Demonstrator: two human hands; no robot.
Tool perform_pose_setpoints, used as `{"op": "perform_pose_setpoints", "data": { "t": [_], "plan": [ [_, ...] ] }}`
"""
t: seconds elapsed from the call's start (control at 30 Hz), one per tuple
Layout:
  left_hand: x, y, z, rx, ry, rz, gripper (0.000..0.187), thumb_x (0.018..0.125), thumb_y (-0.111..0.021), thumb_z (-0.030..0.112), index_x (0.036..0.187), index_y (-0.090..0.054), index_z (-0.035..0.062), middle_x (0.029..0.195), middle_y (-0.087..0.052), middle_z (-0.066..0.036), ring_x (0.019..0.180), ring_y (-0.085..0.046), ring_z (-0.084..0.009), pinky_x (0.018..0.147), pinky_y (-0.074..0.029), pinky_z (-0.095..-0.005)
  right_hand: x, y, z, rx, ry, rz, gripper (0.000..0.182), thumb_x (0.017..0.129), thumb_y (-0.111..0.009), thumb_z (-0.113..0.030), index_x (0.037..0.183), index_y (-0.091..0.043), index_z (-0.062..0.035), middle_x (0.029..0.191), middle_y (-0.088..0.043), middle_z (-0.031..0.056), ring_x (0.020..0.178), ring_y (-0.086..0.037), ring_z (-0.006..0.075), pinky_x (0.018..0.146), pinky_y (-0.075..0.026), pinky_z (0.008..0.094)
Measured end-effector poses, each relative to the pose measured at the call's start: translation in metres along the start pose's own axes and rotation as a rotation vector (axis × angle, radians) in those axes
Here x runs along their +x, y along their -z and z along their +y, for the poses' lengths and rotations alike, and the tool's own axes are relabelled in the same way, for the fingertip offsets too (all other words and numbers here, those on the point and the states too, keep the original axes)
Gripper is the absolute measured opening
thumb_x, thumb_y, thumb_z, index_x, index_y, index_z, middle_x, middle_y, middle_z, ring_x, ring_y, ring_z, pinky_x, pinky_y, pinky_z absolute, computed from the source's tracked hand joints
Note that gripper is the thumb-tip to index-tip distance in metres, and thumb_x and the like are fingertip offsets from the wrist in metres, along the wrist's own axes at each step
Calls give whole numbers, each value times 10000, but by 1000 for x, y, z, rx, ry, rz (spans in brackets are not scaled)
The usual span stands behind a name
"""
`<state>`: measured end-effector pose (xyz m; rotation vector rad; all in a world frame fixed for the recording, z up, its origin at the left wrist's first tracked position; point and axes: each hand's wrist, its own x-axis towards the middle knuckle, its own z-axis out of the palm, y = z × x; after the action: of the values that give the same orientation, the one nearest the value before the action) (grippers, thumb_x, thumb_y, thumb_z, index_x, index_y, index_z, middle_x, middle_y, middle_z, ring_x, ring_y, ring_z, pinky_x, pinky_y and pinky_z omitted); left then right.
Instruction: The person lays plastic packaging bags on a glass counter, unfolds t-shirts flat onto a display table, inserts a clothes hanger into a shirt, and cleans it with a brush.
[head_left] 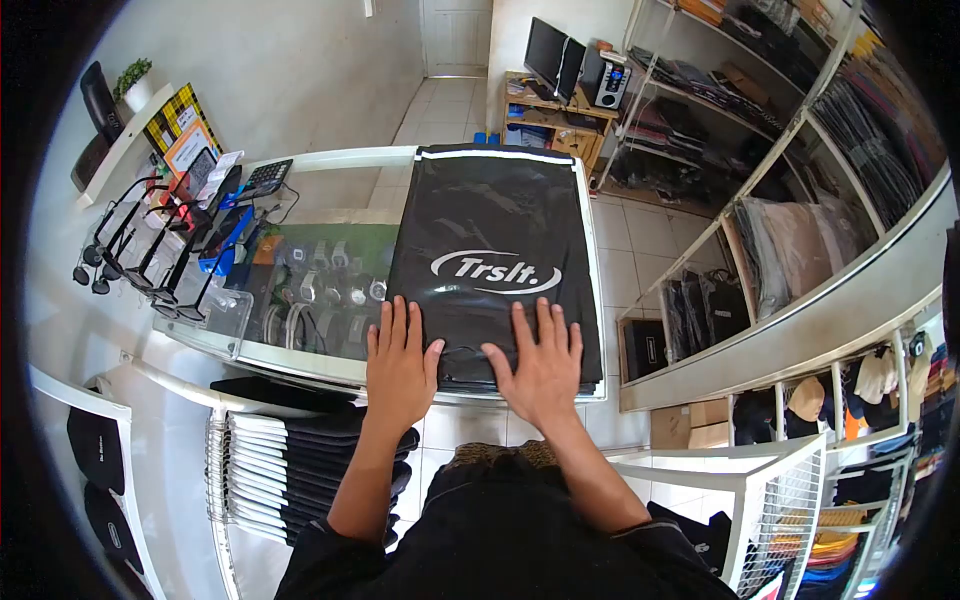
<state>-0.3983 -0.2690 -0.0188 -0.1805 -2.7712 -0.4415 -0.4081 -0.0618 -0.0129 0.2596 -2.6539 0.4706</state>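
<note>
A black plastic bag point(490, 215) with a white "Trslt." logo lies flat on the glass display counter point(340, 160), stretching from the near edge to the far edge. My left hand point(400, 360) rests palm down, fingers spread, on the bag's near left corner. My right hand point(540, 365) presses flat on the bag's near edge, just right of the left hand. Neither hand grips anything.
Several watches point(320, 290) lie under the counter glass at left. Sunglasses on a rack point(150, 245) and a calculator point(265, 178) stand on the counter's left part. Shelves of folded clothes point(800, 230) fill the right. Hanging dark shirts point(290, 460) sit below the counter.
</note>
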Motion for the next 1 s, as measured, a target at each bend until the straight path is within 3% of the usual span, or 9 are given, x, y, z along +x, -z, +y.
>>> {"op": "perform_pose_setpoints", "data": {
  "t": [0.1, 0.23, 0.33, 0.47, 0.8, 0.9, 1.0],
  "plan": [
    [-3, 0, 0, 7, -16, -9, 570, 1059, -482, 319, 1518, -429, -15, 1594, -321, -314, 1493, -292, -468, 1183, -270, -593, -10, 12, 17, -83, -69, -10, 672, 953, -609, -544, 1448, -564, -92, 1507, -477, 242, 1424, -417, 408, 1160, -261, 622],
    [-4, 4, 3, 2, 30, 71, 553, 1035, -533, 312, 1490, -481, 1, 1586, -303, -343, 1475, -288, -512, 1188, -263, -585, -23, 19, 34, -141, -185, -10, 697, 982, -559, -558, 1477, -523, -68, 1527, -446, 266, 1437, -398, 429, 1156, -268, 638],
    [-4, 4, 0, -165, 117, 122, 578, 982, -638, 302, 1460, -514, 2, 1539, -390, -321, 1453, -335, -487, 1189, -284, -550, -27, 17, 37, -40, -214, 75, 688, 984, -602, -491, 1478, -503, -22, 1520, -438, 294, 1426, -416, 439, 1160, -299, 595],
    [-1, 9, 1, -334, 229, 165, 531, 986, -635, 260, 1434, -535, -7, 1492, -468, -292, 1435, -375, -472, 1176, -322, -525, -24, 20, 36, 65, -200, 77, 654, 976, -630, -429, 1484, -495, -40, 1533, -434, 269, 1419, -428, 425, 1171, -302, 557],
    [-8, -2, -5, -262, 145, 213, 403, 989, -600, 97, 1381, -596, 3, 1428, -551, -252, 1397, -439, -445, 1159, -354, -508, -24, 22, 34, -1, -152, 43, 608, 975, -637, -430, 1436, -556, -42, 1534, -439, 266, 1422, -431, 420, 1152, -332, 556],
    [-5, 18, 20, -271, 148, 339, 397, 958, -627, 65, 1350, -618, 4, 1391, -583, -228, 1369, -473, -426, 1135, -382, -497, -28, 38, 36, 105, -165, 81, 573, 975, -658, -374, 1428, -556, -37, 1528, -442, 254, 1395, -446, 419, 1133, -345, 538],
    [-9, 22, 54, -415, -70, 353, 352, 897, -698, 23, 1247, -669, -1, 1251, -656, -173, 1266, -560, -376, 1080, -418, -474, -47, 53, 46, 282, -257, 209, 510, 973, -674, -286, 1401, -566, -30, 1485, -473, 228, 1311, -492, 403, 1079, -379, 505]
  ]
}}
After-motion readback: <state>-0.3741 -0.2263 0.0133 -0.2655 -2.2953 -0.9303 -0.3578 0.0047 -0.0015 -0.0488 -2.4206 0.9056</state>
